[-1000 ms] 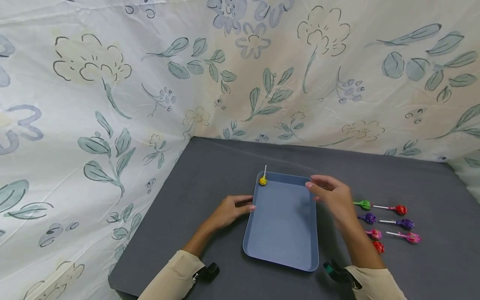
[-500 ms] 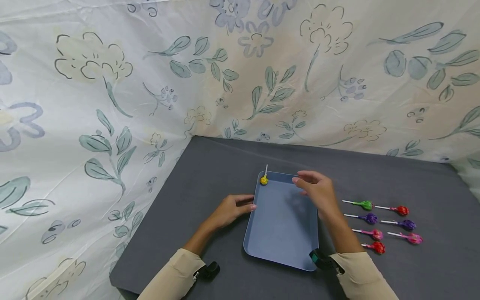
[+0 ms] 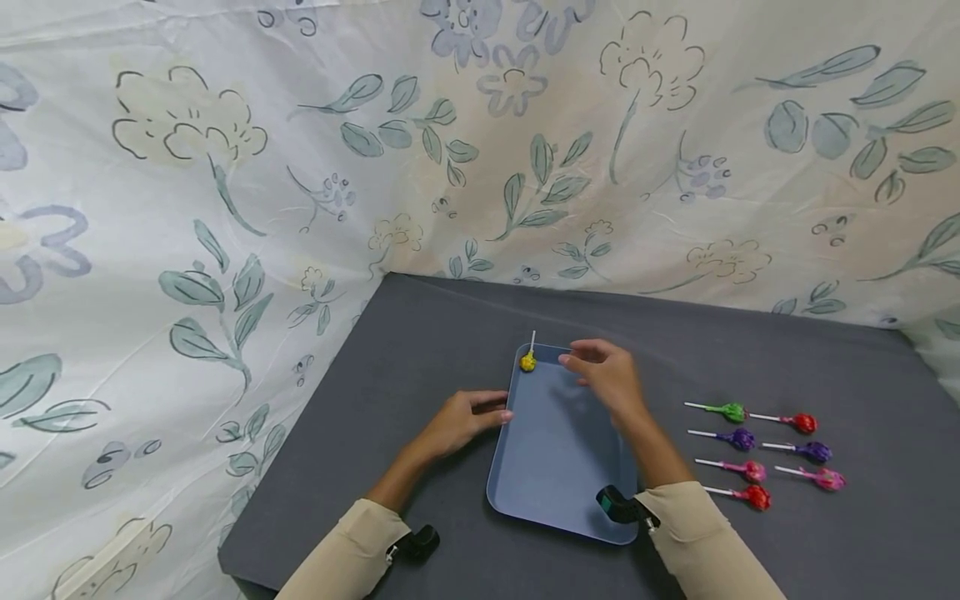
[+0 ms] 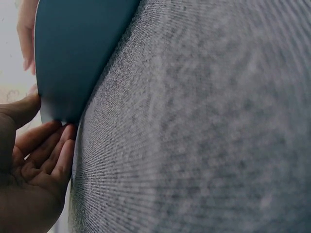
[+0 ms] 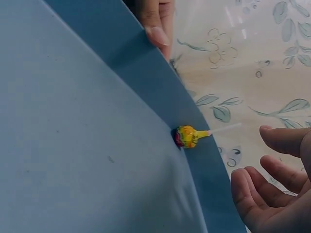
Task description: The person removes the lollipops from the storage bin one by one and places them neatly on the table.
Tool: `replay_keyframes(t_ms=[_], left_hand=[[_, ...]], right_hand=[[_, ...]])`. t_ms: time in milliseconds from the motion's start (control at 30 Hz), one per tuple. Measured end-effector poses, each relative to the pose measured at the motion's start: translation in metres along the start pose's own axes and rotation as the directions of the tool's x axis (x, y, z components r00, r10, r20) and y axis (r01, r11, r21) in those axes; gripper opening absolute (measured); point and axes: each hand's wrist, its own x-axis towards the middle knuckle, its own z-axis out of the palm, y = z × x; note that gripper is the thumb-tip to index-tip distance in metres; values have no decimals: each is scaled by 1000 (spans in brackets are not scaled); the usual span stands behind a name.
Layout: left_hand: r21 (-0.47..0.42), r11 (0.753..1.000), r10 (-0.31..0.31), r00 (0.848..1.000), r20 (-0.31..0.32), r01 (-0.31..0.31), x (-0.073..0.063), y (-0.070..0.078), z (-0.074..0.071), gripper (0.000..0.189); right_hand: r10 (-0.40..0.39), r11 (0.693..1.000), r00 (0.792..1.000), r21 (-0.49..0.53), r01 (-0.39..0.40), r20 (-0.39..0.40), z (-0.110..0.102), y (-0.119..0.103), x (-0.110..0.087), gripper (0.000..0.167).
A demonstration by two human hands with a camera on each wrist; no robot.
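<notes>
My left hand [image 3: 465, 423] holds the left side of a blue rectangular tray [image 3: 558, 454]. Its thumb [image 4: 30, 106] laps over the rim while the fingers lie against the outer wall. In the tray's far left corner sits a yellow-wrapped lollipop [image 3: 528, 362], its white stick poking out past the rim. My right hand [image 3: 606, 379] hovers over the tray's far end, just right of that lollipop, with nothing in it. The right wrist view shows its thumb and fingers [image 5: 272, 187] loosely bent and apart, near the stick of the lollipop [image 5: 187, 137].
Right of the tray, several lollipops lie in two columns on the dark grey table [image 3: 787, 358], among them a green one [image 3: 733, 412], a purple one [image 3: 816, 451] and a red one [image 3: 757, 497]. A floral cloth [image 3: 480, 167] hangs behind and to the left.
My right hand has moved left from the tray's right rim toward the yellow lollipop, uncovering the sticks of the lollipops on the right. The left hand and tray have stayed put.
</notes>
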Motion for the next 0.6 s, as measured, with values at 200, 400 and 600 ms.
replay_keyframes(t_ms=[200, 400, 600], left_hand=[[-2, 1000, -4, 1000, 13, 4, 1, -2, 0, 52], [8, 1000, -6, 1000, 26, 5, 1, -3, -2, 53], [7, 1000, 16, 999, 38, -16, 1, -2, -4, 53]], right_hand=[[-1, 999, 999, -38, 3, 38, 10, 5, 7, 50], [10, 998, 997, -65, -5, 79, 23, 4, 13, 50], [8, 994, 994, -108, 3, 106, 33, 4, 21, 49]])
